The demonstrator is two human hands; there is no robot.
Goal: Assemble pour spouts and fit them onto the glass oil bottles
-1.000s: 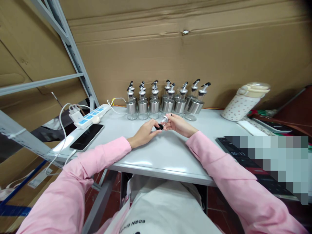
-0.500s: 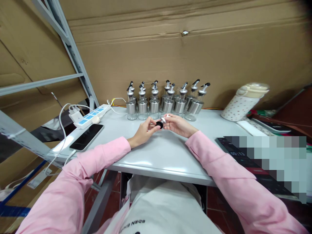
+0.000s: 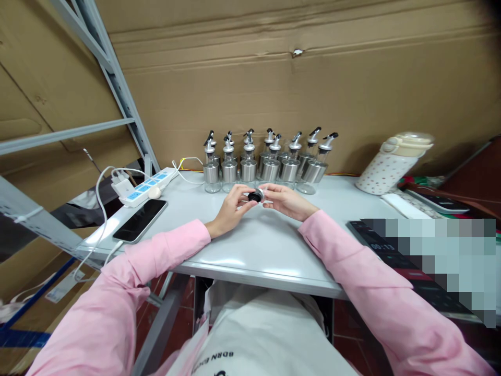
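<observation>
Cardboard (image 3: 250, 89) backs a grey table (image 3: 250, 250) carrying metal-sleeved bottles (image 3: 248, 171), in front of which the left hand (image 3: 231, 209) and right hand (image 3: 288, 201) grip a black-and-silver pourer top (image 3: 255, 196) by the fingertips, while right of those bottles a dark screen (image 3: 381, 247) reads "00:13".

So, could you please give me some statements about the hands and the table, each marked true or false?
1. The left hand holds a small black part. True.
2. The right hand rests on the phone. False: its fingers are on a silver part.
3. The bottles stand beyond both hands. True.
4. The phone lies right of the bottles. False: it lies left of them.
5. The flask is plain black. False: it is white with spots.
</observation>
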